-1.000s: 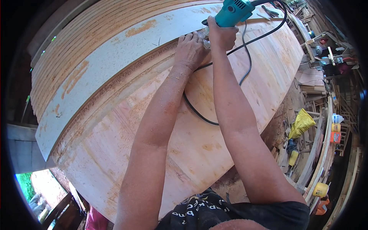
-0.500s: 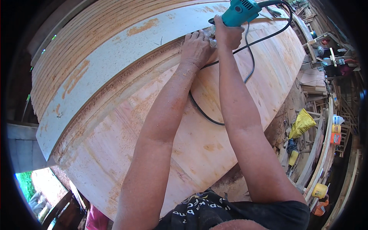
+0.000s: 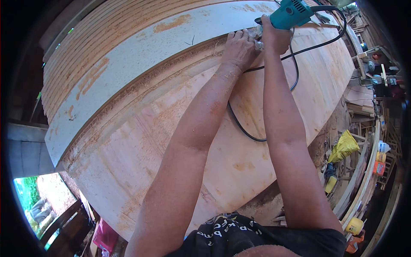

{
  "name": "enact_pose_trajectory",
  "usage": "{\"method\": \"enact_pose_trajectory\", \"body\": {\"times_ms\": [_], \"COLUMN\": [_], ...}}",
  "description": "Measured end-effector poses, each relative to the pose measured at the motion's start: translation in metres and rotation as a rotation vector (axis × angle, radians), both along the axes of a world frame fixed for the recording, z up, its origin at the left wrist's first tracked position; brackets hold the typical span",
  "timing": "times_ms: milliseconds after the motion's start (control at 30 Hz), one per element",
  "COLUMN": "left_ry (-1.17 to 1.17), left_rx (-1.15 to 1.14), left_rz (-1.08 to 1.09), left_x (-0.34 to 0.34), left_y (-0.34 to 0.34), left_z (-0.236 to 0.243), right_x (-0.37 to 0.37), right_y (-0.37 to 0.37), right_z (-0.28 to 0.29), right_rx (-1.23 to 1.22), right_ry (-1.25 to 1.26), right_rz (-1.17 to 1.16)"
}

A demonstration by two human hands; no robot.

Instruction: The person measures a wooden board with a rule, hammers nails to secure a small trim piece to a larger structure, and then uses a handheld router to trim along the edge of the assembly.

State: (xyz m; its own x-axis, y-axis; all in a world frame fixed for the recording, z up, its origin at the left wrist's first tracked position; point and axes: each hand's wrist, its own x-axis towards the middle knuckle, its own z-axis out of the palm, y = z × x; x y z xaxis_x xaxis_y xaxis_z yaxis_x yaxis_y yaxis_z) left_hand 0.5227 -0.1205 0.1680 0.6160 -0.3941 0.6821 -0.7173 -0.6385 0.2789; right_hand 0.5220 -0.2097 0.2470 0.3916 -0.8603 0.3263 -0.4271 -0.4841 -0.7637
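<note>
A teal corded power tool, by its look a trim router [image 3: 291,16], leans over the edge of a raised curved strip at the upper right. My right hand [image 3: 275,37] is wrapped round its lower body, by a clear plastic part. Against the left side of that clear part presses my left hand [image 3: 240,49], fingers bent over the strip's edge and partly hidden. Beneath both hands lies a broad panel of joined pale planks [image 3: 158,145]. Sawdust covers the groove-like ledge [image 3: 141,92] along the strip. The router's cutting end is hidden by my hands.
The black cord [image 3: 246,133] loops over the panel and under my forearms. A white curved board [image 3: 128,55] with brown smears borders the ledge, ribbed wood beyond it. At right are a yellow sack [image 3: 343,147], timber, bottles and a yellow container [image 3: 355,225].
The whole view has shifted, so the panel, hands and router all appear farther right. Both hands keep their hold on the router, with little visible movement along the edge.
</note>
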Motion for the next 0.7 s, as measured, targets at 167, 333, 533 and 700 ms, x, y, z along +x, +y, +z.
{"method": "enact_pose_trajectory", "body": {"times_ms": [167,333,533,700], "left_ry": [0.006,0.026,0.073,-0.049], "left_rx": [0.022,-0.016,0.083,0.042], "left_rz": [-0.023,-0.052,-0.049,-0.003], "left_x": [0.003,0.001,0.001,0.009], "left_y": [-0.005,-0.010,-0.020,-0.028], "left_z": [0.001,0.005,0.010,0.001], "right_x": [0.000,-0.001,0.005,0.010], "right_y": [-0.002,-0.008,-0.026,-0.032], "right_z": [0.001,0.002,-0.002,-0.005], "right_rx": [-0.003,0.010,-0.054,-0.055], "right_ry": [-0.007,-0.004,0.016,0.030], "right_rz": [-0.029,0.010,-0.025,-0.030]}}
